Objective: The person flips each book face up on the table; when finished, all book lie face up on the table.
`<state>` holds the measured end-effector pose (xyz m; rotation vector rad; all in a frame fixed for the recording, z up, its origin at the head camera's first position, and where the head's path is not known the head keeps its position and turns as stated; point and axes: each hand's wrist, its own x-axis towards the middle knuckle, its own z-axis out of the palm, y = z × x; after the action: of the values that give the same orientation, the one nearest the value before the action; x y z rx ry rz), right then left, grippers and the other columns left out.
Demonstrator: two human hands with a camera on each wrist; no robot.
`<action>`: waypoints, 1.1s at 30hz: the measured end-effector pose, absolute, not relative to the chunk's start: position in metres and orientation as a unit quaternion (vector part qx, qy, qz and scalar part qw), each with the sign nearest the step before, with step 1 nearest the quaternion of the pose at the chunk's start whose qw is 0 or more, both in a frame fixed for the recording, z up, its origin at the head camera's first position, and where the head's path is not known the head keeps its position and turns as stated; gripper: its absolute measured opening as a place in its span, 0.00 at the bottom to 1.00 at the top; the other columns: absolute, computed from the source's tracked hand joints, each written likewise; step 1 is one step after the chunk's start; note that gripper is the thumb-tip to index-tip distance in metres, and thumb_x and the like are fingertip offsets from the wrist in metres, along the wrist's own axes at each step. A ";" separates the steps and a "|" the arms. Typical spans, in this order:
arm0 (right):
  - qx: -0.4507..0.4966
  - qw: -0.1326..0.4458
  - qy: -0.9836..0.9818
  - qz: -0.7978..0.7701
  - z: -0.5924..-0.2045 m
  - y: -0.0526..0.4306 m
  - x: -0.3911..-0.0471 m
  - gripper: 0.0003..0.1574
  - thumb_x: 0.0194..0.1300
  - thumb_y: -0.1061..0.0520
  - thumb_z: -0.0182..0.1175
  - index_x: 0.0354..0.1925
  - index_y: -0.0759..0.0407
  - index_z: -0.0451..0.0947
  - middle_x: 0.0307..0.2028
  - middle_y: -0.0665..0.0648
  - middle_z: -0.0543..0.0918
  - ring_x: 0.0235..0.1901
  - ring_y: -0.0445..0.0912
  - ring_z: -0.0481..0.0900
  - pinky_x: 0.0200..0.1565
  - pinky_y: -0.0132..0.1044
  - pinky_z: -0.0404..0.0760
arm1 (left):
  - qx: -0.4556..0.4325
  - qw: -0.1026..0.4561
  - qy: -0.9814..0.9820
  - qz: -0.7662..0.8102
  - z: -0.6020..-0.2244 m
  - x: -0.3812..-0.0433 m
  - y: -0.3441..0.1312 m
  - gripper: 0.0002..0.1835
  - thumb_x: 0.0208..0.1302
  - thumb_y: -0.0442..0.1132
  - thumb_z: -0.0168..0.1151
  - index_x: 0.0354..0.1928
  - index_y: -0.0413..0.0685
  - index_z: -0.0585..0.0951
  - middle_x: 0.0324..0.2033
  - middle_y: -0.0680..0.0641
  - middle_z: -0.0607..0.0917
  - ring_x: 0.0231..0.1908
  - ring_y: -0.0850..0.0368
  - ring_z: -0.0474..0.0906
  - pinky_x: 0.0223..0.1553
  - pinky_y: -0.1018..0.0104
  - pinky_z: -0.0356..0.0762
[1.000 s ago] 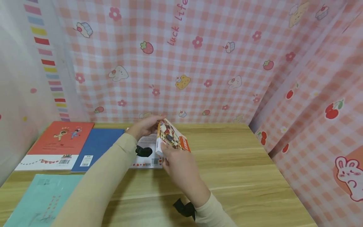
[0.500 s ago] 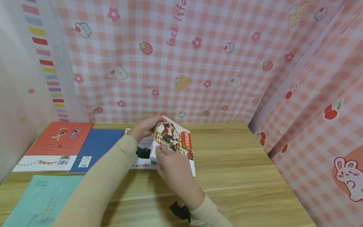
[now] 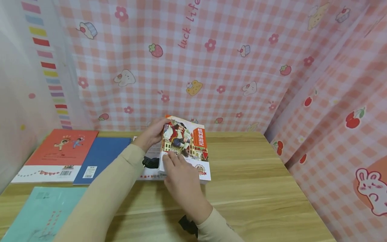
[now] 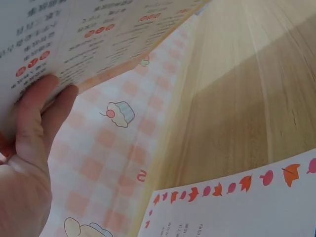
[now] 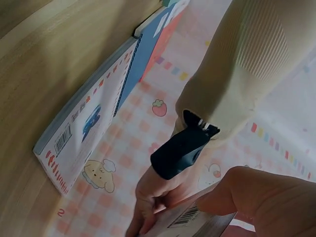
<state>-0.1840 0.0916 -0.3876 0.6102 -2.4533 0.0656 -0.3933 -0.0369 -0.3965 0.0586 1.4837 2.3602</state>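
Observation:
A thick book (image 3: 185, 141) with an illustrated front cover and a red title block is held tilted above the table, its front facing the head camera. At its upper left edge my left hand (image 3: 152, 133) grips it; in the left wrist view those fingers (image 4: 37, 116) press against the printed back cover. My right hand (image 3: 182, 183) pinches the lower left corner, fingers over the front. The right wrist view shows a digit against the back, by the barcode. Partly hidden behind the held book lies a white book (image 5: 91, 118) bordered with leaf prints.
Left of the white book, a blue spiral notebook (image 3: 102, 156) and a red-and-white book (image 3: 60, 148) lie in a row. A teal book (image 3: 45, 211) is nearer the front left. Wooden tabletop (image 3: 248, 181) extends to the right; a checked curtain (image 3: 226, 67) hangs behind.
The held book has turned so its front cover faces the head camera more fully, and it has risen slightly. Both hands keep hold of it; the right has moved a little left.

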 end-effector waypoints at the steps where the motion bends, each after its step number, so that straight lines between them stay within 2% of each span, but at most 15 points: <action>1: 0.229 0.302 -0.925 0.026 -0.388 0.092 -0.185 0.34 0.46 0.61 0.71 0.56 0.54 0.81 0.57 0.55 0.84 0.53 0.53 0.84 0.28 0.41 0.84 | 0.020 0.173 0.516 0.838 -0.396 -0.394 -0.038 0.10 0.77 0.33 0.47 0.52 0.36 0.72 0.31 0.50 0.85 0.32 0.61 0.85 0.37 0.71 0.85; 5: 0.225 0.278 -0.933 0.030 -0.390 0.096 -0.189 0.36 0.47 0.59 0.71 0.59 0.53 0.80 0.61 0.56 0.82 0.59 0.53 0.81 0.29 0.40 0.84 | 0.024 0.176 0.485 0.857 -0.394 -0.394 -0.043 0.13 0.78 0.34 0.46 0.57 0.35 0.70 0.34 0.49 0.86 0.35 0.60 0.86 0.41 0.70 0.85; 7: 0.225 0.252 -0.940 0.039 -0.390 0.098 -0.191 0.38 0.49 0.59 0.71 0.61 0.54 0.79 0.64 0.58 0.79 0.62 0.54 0.78 0.31 0.41 0.86 | 0.028 0.177 0.466 0.867 -0.393 -0.394 -0.047 0.11 0.78 0.34 0.45 0.56 0.36 0.70 0.34 0.48 0.87 0.35 0.60 0.86 0.41 0.71 0.85; 10: 0.217 0.197 -0.954 0.056 -0.387 0.104 -0.195 0.40 0.53 0.55 0.73 0.66 0.55 0.76 0.69 0.60 0.74 0.67 0.58 0.72 0.45 0.48 0.86 | 0.031 0.178 0.433 0.883 -0.392 -0.392 -0.052 0.09 0.79 0.33 0.43 0.53 0.38 0.70 0.33 0.47 0.87 0.35 0.59 0.86 0.39 0.71 0.85; 13: 0.193 0.141 -0.968 0.077 -0.385 0.112 -0.203 0.46 0.56 0.48 0.76 0.70 0.55 0.71 0.73 0.63 0.67 0.72 0.62 0.64 0.60 0.59 0.77 | 0.022 0.166 0.409 0.897 -0.392 -0.391 -0.056 0.08 0.79 0.33 0.43 0.53 0.39 0.69 0.33 0.47 0.87 0.34 0.58 0.87 0.38 0.70 0.85; 16: 0.166 0.106 -0.974 0.109 -0.384 0.122 -0.212 0.53 0.55 0.44 0.78 0.72 0.55 0.67 0.75 0.65 0.61 0.74 0.65 0.57 0.66 0.67 0.65 | 0.013 0.155 0.393 0.906 -0.392 -0.391 -0.060 0.14 0.80 0.34 0.42 0.61 0.38 0.67 0.42 0.45 0.85 0.40 0.57 0.87 0.42 0.68 0.85; 18: 0.151 0.097 -0.975 0.133 -0.385 0.129 -0.216 0.56 0.54 0.43 0.79 0.74 0.57 0.66 0.76 0.66 0.59 0.75 0.66 0.53 0.68 0.70 0.59 | 0.011 0.145 0.394 0.908 -0.392 -0.391 -0.062 0.19 0.81 0.35 0.42 0.68 0.37 0.64 0.52 0.41 0.82 0.49 0.53 0.85 0.47 0.66 0.84; 21: 0.136 0.082 -0.972 0.175 -0.386 0.141 -0.222 0.60 0.52 0.44 0.80 0.75 0.56 0.63 0.77 0.67 0.55 0.76 0.67 0.46 0.67 0.75 0.51 | 0.015 0.140 0.394 0.908 -0.391 -0.391 -0.063 0.25 0.81 0.36 0.41 0.75 0.36 0.58 0.67 0.35 0.72 0.64 0.47 0.75 0.54 0.63 0.81; 24: 0.132 0.059 -0.967 0.210 -0.385 0.155 -0.229 0.65 0.48 0.44 0.82 0.77 0.53 0.60 0.78 0.67 0.51 0.77 0.67 0.41 0.66 0.78 0.47 | 0.017 0.138 0.391 0.910 -0.390 -0.391 -0.062 0.27 0.81 0.36 0.41 0.77 0.36 0.56 0.74 0.35 0.63 0.71 0.43 0.64 0.57 0.61 0.79; 26: 0.140 0.043 -0.959 0.242 -0.385 0.167 -0.234 0.67 0.45 0.45 0.84 0.77 0.54 0.60 0.79 0.67 0.48 0.77 0.67 0.40 0.67 0.76 0.49 | 0.017 0.138 0.389 0.911 -0.389 -0.390 -0.062 0.27 0.81 0.37 0.42 0.77 0.37 0.56 0.74 0.35 0.63 0.72 0.43 0.64 0.57 0.61 0.79; 28: 0.151 0.023 -0.949 0.276 -0.385 0.179 -0.240 0.69 0.45 0.46 0.84 0.78 0.55 0.58 0.79 0.67 0.46 0.77 0.66 0.40 0.69 0.72 0.54 | 0.015 0.133 0.387 0.912 -0.388 -0.389 -0.063 0.27 0.81 0.37 0.43 0.76 0.37 0.57 0.71 0.35 0.67 0.68 0.45 0.70 0.56 0.61 0.80; 32: 0.188 -0.030 -0.912 0.363 -0.389 0.201 -0.250 0.65 0.53 0.49 0.79 0.79 0.59 0.54 0.79 0.68 0.43 0.76 0.64 0.46 0.71 0.63 0.59 | 0.016 0.127 0.384 0.914 -0.387 -0.387 -0.064 0.26 0.80 0.35 0.44 0.74 0.34 0.59 0.57 0.38 0.80 0.51 0.51 0.85 0.52 0.61 0.82; 33: 0.192 -0.047 -0.902 0.384 -0.390 0.205 -0.251 0.62 0.57 0.49 0.76 0.79 0.58 0.54 0.79 0.68 0.42 0.76 0.64 0.46 0.72 0.63 0.56 | 0.017 0.127 0.383 0.915 -0.388 -0.387 -0.065 0.26 0.80 0.35 0.45 0.74 0.34 0.59 0.54 0.39 0.82 0.47 0.52 0.86 0.52 0.61 0.82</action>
<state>-0.2509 0.2048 -0.3901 0.6213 -2.9226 1.2426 -0.3866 -0.0646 -0.3875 0.0496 1.1138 2.6636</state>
